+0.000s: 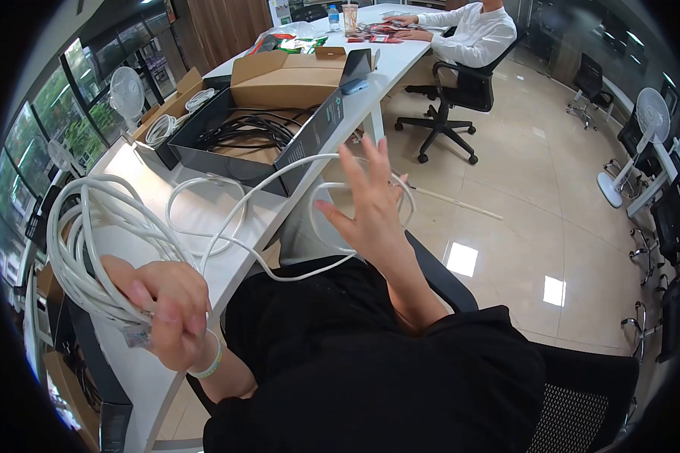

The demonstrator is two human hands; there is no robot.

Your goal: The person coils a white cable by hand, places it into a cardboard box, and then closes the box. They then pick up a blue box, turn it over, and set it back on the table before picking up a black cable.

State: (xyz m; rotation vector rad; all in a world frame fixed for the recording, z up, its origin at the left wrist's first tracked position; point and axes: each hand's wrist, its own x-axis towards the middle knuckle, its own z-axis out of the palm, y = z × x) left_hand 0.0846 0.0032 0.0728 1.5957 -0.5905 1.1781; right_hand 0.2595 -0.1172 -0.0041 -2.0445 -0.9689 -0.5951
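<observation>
My left hand [175, 309] is closed round a thick coil of white cable [91, 234], lifted above the near end of the table. A clear connector end [136, 334] pokes out below the fist. From the coil, loose loops run across the table edge and over my lap toward my right hand [372, 200]. That hand is raised with its fingers spread, and a loop of the cable passes behind it. Whether the cable touches the fingers is hard to make out.
On the white table [196, 200] stand an open box of black cables [249, 132] and another with white cable coils [166, 124]. A phone [354, 86] lies beside them. Farther back, a seated person in a white shirt [472, 34] handles red packets. White fans [652, 117] stand around.
</observation>
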